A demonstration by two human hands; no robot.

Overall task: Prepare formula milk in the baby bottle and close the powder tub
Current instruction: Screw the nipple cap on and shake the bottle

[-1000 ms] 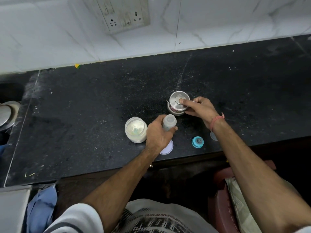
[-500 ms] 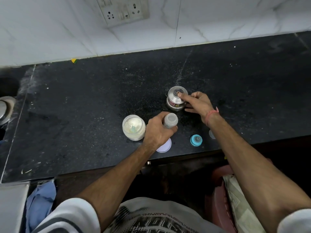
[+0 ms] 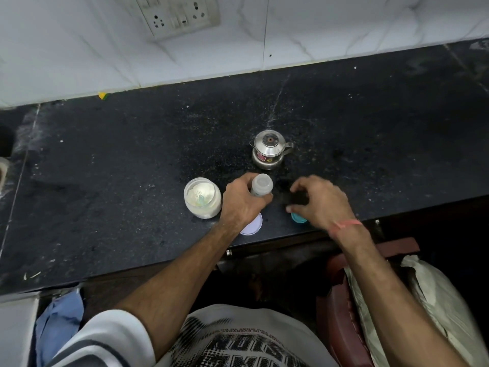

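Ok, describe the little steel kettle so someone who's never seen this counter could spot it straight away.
Start at the white socket panel on the tiled wall, then drop down onto the black counter. The steel kettle stands there alone, beyond both hands. It is the only shiny metal thing, lidded and spouted, unlike the open powder tub and the plastic bottle.

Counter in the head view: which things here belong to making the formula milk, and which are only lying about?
For the job:
baby bottle, held by the left hand
open powder tub
white lid
blue bottle cap
steel kettle

Lying about:
wall socket
blue cloth
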